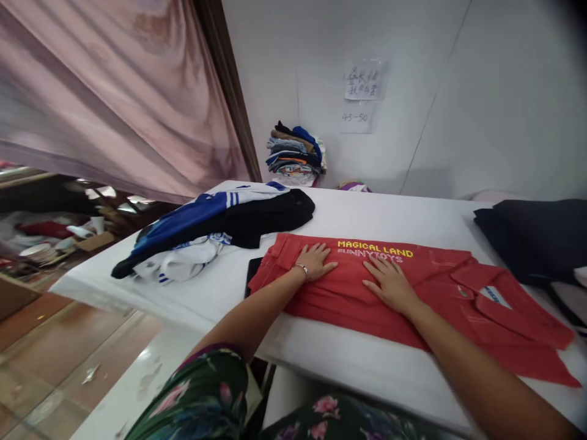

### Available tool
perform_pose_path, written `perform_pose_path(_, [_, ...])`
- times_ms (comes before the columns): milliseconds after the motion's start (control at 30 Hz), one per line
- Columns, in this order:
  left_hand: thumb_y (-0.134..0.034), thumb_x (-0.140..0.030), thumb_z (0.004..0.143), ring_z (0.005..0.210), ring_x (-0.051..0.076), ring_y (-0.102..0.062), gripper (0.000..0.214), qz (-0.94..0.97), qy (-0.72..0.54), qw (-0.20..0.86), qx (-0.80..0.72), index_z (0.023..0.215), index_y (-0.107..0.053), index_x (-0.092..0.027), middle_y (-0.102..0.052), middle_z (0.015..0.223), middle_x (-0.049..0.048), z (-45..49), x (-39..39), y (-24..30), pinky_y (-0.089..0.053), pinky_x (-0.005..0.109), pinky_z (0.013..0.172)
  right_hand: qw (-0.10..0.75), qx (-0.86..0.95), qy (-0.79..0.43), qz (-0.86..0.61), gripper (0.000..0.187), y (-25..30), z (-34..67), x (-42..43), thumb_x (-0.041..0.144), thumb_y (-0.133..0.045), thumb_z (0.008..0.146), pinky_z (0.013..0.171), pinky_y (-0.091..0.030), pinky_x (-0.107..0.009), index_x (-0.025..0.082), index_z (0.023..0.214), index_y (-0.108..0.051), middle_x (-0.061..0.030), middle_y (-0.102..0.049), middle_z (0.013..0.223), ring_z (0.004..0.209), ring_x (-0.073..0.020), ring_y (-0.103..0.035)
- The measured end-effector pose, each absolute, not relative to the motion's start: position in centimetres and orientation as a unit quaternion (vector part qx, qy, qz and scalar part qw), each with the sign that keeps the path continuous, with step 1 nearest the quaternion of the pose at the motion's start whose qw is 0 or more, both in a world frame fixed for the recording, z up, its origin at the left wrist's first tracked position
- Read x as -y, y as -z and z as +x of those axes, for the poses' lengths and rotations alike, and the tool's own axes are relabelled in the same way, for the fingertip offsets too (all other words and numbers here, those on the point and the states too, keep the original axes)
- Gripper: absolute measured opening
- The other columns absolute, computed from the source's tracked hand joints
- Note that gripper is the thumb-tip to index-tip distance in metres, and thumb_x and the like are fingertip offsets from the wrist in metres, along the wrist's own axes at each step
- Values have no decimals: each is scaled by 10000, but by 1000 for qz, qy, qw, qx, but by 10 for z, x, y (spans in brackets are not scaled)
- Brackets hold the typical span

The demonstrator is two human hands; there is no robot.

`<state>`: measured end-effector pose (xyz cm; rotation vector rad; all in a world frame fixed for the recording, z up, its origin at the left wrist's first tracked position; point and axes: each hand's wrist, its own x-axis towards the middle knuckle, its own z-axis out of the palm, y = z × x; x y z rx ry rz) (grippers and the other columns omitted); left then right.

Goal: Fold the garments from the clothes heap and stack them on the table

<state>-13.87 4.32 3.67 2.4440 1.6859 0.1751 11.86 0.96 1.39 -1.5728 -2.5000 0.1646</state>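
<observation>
A red collared shirt lies spread on the white table, its collar end to the right. Yellow "MAGICAL LAND" lettering and a paler line of text run along its far edge. My left hand rests flat on the shirt's left part, fingers spread, a bracelet at the wrist. Just right of the lettering's middle, my right hand also lies on the fabric with fingers apart. Neither hand grips the cloth. A black edge of something shows from under the shirt's left end.
Blue, black and white garments lie loosely at the table's left. Dark folded clothes are at the right. Behind the table stands a stack of folded clothes by the wall. A pink curtain hangs at the left.
</observation>
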Motion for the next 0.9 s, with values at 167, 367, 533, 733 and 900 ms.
perform_pose_path(167, [-401, -595, 879, 1362, 305, -328, 533, 766, -80, 39, -637, 1205, -612, -231, -470, 1441, 75, -163, -51, -51, -140, 494, 1147, 103, 841, -41, -529, 615, -8, 125, -10, 588, -334, 909, 1148, -170, -477, 259, 1419, -426, -47, -359, 1510, 1393, -269, -274])
perform_pose_path(367, [-420, -738, 759, 1264, 370, -459, 884, 580, -60, 90, -808, 1379, -409, -109, -468, 1400, 230, -221, -67, -65, -368, 474, 991, 107, 842, -22, -528, 595, -9, 123, -11, 567, -341, 917, 1141, -186, -473, 239, 1400, -457, -59, -378, 1499, 1375, -273, -306])
perform_pose_path(533, [-485, -778, 668, 1199, 376, -523, 942, 553, -54, 100, -825, 1341, -433, -122, -563, 1304, 219, -226, -72, -62, -410, 438, 940, 100, 840, -36, -532, 584, -15, 119, -8, 550, -351, 924, 1139, -169, -501, 231, 1402, -454, -77, -368, 1503, 1381, -280, -298])
perform_pose_path(733, [-451, -793, 655, 1164, 406, -541, 935, 572, -37, 87, -815, 1301, -455, -115, -594, 1251, 230, -227, -80, -61, -460, 454, 857, 100, 836, -73, -535, 594, -25, 108, 8, 528, -333, 946, 1140, -91, -562, 228, 1458, -351, -72, -231, 1561, 1442, -272, -142])
perform_pose_path(900, [-367, -833, 661, 1090, 404, -596, 974, 597, -16, 75, -798, 1310, -429, -109, -619, 1217, 234, -234, -89, -64, -476, 451, 814, 96, 838, -119, -523, 607, -34, 110, 26, 543, -356, 941, 1149, -68, -546, 216, 1452, -362, -95, -205, 1566, 1449, -270, -115])
